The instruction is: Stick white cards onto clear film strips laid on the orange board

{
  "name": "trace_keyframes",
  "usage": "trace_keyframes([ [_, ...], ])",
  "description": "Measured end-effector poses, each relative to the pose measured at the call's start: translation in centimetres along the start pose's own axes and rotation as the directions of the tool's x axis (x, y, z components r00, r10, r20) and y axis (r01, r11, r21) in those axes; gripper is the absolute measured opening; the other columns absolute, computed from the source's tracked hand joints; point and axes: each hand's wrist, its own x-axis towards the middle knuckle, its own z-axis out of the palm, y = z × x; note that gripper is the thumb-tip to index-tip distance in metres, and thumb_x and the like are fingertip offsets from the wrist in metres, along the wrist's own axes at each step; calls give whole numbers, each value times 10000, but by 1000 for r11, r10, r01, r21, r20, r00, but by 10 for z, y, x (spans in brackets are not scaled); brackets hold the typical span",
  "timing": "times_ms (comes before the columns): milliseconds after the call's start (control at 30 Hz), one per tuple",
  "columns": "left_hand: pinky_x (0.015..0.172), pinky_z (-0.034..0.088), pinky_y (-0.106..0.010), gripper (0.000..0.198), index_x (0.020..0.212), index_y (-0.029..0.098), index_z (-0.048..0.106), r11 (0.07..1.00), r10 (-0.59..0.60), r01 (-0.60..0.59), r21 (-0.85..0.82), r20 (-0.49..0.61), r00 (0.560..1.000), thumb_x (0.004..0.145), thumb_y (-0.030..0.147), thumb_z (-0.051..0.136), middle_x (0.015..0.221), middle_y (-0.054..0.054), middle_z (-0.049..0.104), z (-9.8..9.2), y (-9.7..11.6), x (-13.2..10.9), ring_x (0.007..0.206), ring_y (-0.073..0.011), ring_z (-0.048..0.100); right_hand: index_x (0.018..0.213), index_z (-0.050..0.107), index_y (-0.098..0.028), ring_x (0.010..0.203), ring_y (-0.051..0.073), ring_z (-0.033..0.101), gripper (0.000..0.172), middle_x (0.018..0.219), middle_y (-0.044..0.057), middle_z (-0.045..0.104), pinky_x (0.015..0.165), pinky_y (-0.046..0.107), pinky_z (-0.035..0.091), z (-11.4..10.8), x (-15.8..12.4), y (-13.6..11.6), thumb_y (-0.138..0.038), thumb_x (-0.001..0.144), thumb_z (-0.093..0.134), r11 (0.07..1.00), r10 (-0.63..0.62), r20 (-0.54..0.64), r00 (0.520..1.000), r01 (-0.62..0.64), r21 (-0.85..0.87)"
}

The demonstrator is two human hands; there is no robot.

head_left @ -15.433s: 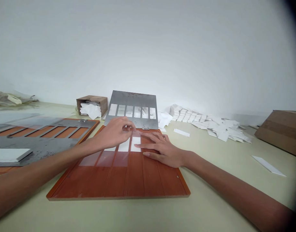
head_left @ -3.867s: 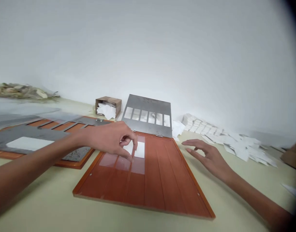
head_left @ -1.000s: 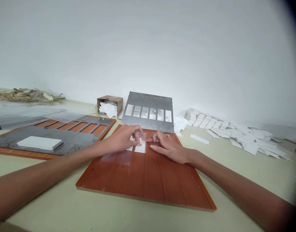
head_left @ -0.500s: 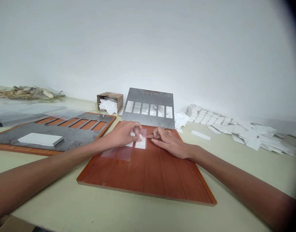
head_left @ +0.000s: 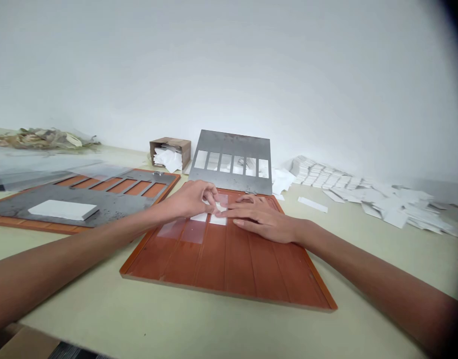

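Note:
My left hand (head_left: 193,198) sits over the upper part of an orange-red grooved board (head_left: 229,264), its fingertips pinched on a small white paper slip (head_left: 217,206). My right hand (head_left: 261,224) lies nearly flat on the board, fingers extended toward the left fingertips and holding nothing. Just below the pinch, white paper rectangles (head_left: 217,220) lie in a row, partly hidden by my fingers. Translucent film patches (head_left: 181,232) cover the board beside them. A perforated metal stencil plate (head_left: 231,162) stands hinged at the board's far edge, with several rectangular windows.
To the left, a second orange board (head_left: 116,188) carries a metal plate and a white block (head_left: 63,210). A cardboard box of white paper (head_left: 170,154) stands behind. White paper stacks and scraps (head_left: 386,207) spread along the right of the pale table (head_left: 363,279).
My right hand has slid closer to the left and flattened on the board. My left fingertips now pinch the white slip. The whole scene sits slightly lower in view.

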Motion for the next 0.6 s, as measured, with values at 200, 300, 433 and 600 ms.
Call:
trace_keyframes([
  [200, 567, 410, -267, 288, 972, 198, 659, 999, -41, 41, -1, -3, 999, 742, 350, 740, 921, -34, 794, 0, 1, 0, 739, -196, 669, 1493, 442, -490, 1442, 330, 245, 489, 1637, -82, 328, 1145, 587, 149, 0, -1, 0, -612, 1054, 264, 997, 6, 17, 1000, -5, -74],
  [300, 558, 415, -270, 313, 990, 195, 650, 999, -41, 41, -9, -2, 999, 745, 367, 740, 930, -47, 790, 1, 0, 0, 719, -193, 665, 1487, 462, -476, 1420, 333, 265, 496, 1632, -80, 339, 1141, 595, 165, 0, -1, -2, -613, 1054, 264, 997, 14, 11, 1000, -13, -79],
  [433, 597, 436, -272, 283, 998, 198, 640, 1000, -6, 5, -8, -7, 1000, 761, 332, 719, 905, -35, 781, 1, -1, 0, 772, -200, 682, 1477, 480, -472, 1366, 324, 326, 493, 1613, -56, 379, 1125, 603, 198, -1, -2, -5, -611, 1054, 269, 996, 12, 1, 1000, -12, -87],
  [600, 633, 440, -273, 184, 939, 201, 660, 997, 64, -62, 53, -46, 997, 775, 279, 692, 960, -31, 766, 0, -8, 2, 804, -190, 666, 1440, 527, -479, 1418, 342, 275, 476, 1617, -57, 362, 1142, 626, 168, -1, -2, -7, -618, 1047, 297, 998, 4, -10, 1000, -5, -67],
])
